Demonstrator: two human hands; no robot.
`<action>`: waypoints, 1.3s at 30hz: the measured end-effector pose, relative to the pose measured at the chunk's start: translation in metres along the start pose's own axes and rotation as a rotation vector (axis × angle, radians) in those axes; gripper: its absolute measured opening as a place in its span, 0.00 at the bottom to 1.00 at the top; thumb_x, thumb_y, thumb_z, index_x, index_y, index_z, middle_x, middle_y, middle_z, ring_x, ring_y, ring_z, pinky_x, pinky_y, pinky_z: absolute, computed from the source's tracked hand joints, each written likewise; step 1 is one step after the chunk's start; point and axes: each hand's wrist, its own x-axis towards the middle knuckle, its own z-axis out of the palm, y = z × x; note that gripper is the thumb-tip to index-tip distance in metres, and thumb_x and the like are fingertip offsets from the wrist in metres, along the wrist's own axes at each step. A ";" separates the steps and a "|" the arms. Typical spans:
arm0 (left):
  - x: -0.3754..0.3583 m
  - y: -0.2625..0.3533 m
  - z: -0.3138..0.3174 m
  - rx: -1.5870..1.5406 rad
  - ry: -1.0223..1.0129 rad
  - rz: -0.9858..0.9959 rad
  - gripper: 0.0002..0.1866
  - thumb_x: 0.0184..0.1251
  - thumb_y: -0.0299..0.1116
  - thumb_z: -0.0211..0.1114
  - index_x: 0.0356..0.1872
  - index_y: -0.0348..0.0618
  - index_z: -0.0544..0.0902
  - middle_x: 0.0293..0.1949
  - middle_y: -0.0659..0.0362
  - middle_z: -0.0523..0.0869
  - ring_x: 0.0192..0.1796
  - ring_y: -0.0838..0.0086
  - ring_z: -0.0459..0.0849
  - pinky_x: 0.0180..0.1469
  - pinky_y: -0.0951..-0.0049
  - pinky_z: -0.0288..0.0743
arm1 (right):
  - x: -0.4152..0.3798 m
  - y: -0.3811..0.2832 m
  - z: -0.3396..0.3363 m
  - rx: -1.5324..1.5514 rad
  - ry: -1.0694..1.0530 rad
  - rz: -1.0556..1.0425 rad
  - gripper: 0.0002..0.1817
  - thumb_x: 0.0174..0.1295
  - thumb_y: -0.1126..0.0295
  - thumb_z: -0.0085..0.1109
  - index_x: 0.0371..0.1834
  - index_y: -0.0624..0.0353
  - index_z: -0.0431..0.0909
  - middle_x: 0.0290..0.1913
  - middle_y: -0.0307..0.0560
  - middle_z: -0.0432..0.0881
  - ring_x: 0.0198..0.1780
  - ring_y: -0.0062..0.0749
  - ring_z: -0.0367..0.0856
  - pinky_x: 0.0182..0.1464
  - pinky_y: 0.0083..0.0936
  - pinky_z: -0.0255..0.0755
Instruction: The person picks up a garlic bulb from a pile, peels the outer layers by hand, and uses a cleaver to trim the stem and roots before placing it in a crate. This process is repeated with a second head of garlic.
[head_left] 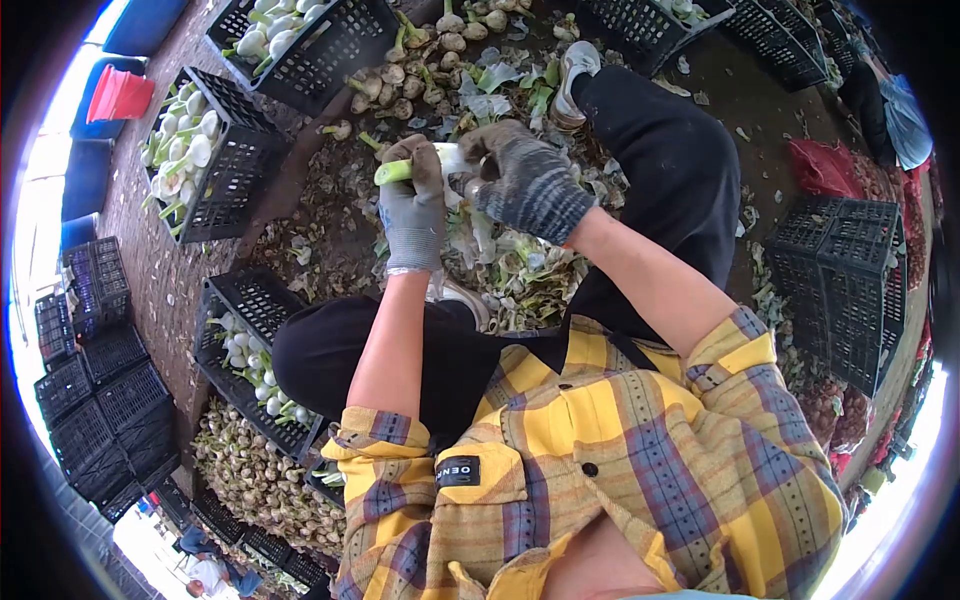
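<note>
A fresh garlic with a thick, cut green stem (392, 173) and a white body lies across both gloved hands in front of me. My left hand (413, 200), in a grey knit glove with dirty fingers, is closed around the stem side. Against the white bulb end my right hand (525, 180), in a dark striped glove, has its fingers curled and closed. Part of the bulb is hidden behind those fingers, and I cannot make out whether a small tool is there too. Peeled skins and leaf scraps (540, 265) cover the ground below.
Unpeeled garlic bulbs (400, 85) are piled ahead. Black crates of cleaned white bulbs stand left: one crate (235, 165), another at the upper left (330, 55), one beside my knee (255, 290). A garlic heap (255, 470) lies lower left. Stacked crates (835, 280) are at right.
</note>
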 end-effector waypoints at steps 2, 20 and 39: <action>-0.002 0.005 0.000 -0.002 -0.024 -0.028 0.16 0.67 0.42 0.57 0.45 0.39 0.75 0.41 0.60 0.76 0.42 0.78 0.73 0.46 0.76 0.69 | 0.004 0.006 0.006 0.014 -0.025 0.031 0.15 0.49 0.70 0.62 0.40 0.61 0.76 0.37 0.50 0.78 0.36 0.38 0.79 0.41 0.28 0.73; 0.001 0.004 -0.002 -0.217 -0.018 -0.131 0.18 0.68 0.44 0.55 0.49 0.40 0.73 0.45 0.60 0.77 0.44 0.77 0.75 0.47 0.76 0.71 | 0.006 0.031 -0.001 1.023 -0.295 0.523 0.18 0.50 0.68 0.67 0.43 0.62 0.75 0.42 0.46 0.78 0.37 0.30 0.78 0.40 0.29 0.77; 0.003 0.010 -0.005 -0.777 -0.102 -0.709 0.22 0.66 0.52 0.44 0.48 0.48 0.76 0.44 0.59 0.82 0.47 0.66 0.80 0.48 0.58 0.76 | -0.001 0.031 0.004 1.355 -0.344 0.365 0.21 0.54 0.68 0.63 0.50 0.64 0.74 0.47 0.52 0.79 0.46 0.36 0.79 0.51 0.30 0.74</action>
